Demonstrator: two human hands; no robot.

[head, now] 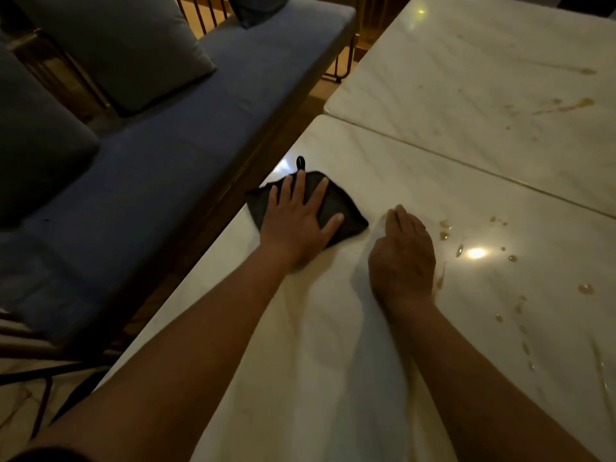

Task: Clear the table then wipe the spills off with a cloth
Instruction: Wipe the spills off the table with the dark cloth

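A blue bench [186,135] with grey cushions [126,45] stands beside the marble
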